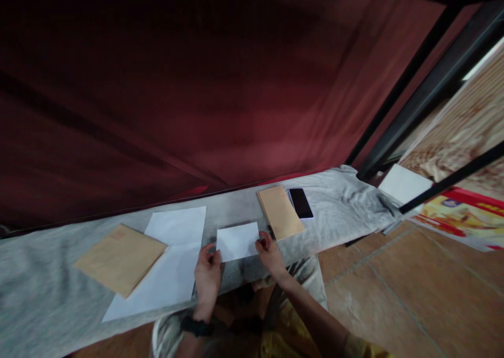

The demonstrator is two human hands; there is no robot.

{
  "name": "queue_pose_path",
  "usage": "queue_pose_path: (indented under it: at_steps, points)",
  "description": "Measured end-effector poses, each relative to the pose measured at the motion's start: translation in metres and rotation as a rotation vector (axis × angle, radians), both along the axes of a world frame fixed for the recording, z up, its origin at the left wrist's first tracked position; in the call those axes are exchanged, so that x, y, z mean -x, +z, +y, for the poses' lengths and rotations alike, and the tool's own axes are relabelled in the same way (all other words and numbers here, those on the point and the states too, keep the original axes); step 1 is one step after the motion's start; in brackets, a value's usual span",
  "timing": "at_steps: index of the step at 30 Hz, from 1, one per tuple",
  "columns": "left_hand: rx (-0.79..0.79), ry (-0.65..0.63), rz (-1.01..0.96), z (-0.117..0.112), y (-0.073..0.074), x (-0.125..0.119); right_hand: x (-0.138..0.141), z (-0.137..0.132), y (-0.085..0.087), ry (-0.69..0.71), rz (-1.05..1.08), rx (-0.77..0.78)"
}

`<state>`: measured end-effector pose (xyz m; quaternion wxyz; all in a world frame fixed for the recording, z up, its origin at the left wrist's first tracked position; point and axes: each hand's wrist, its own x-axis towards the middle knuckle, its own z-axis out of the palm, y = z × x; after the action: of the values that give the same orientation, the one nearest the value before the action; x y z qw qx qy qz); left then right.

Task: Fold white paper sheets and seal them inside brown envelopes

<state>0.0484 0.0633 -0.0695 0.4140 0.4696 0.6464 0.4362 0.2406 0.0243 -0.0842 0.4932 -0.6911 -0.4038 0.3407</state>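
Note:
A small white sheet of paper (237, 241), which may be folded, is held level between my two hands, low over the grey cloth. At its left edge, my left hand (208, 274) grips with thumb and fingers. My right hand (269, 251) pinches the opposite edge, its fingers curled. Larger white paper (177, 274) with a crease across it lies left of my left hand. Brown envelopes (122, 258) rest partly on that paper, the top one bearing a faint red mark. Beyond my right hand lies another stack of brown envelopes (280, 211).
A dark-screened phone (301, 203) lies beside the right-hand envelopes. Grey cloth (338, 200) covers the narrow bench. Behind it hangs a dark red curtain (220, 95). To the right are a black metal frame (405, 85), a colourful printed box (464, 216) and a tiled floor (394, 290).

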Motion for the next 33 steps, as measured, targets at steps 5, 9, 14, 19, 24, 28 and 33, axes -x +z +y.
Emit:
queue_pose_path:
  at_steps: [5,9,14,19,24,28,33]
  points:
    - [-0.083,-0.090,0.309,-0.008,0.001,-0.001,0.004,-0.020,0.004,0.115,-0.644,-0.134]
    - [-0.114,-0.143,0.405,-0.009,0.000,0.000,0.018,-0.017,0.000,0.315,-0.845,-0.234]
    - [-0.045,-0.154,0.427,-0.012,-0.003,0.001,0.023,-0.008,-0.012,0.325,-0.942,-0.180]
    - [0.058,-0.156,0.335,-0.018,-0.001,-0.003,0.015,-0.003,-0.013,0.331,-0.976,-0.143]
    - [0.123,-0.111,0.102,-0.015,-0.004,-0.008,0.016,0.003,-0.008,0.350,-0.998,-0.172]
    - [0.128,-0.117,0.141,-0.011,-0.005,-0.008,0.018,0.007,-0.011,0.347,-1.029,-0.141]
    - [0.076,-0.194,0.365,-0.018,-0.001,-0.003,0.018,0.006,-0.017,0.323,-1.046,-0.101]
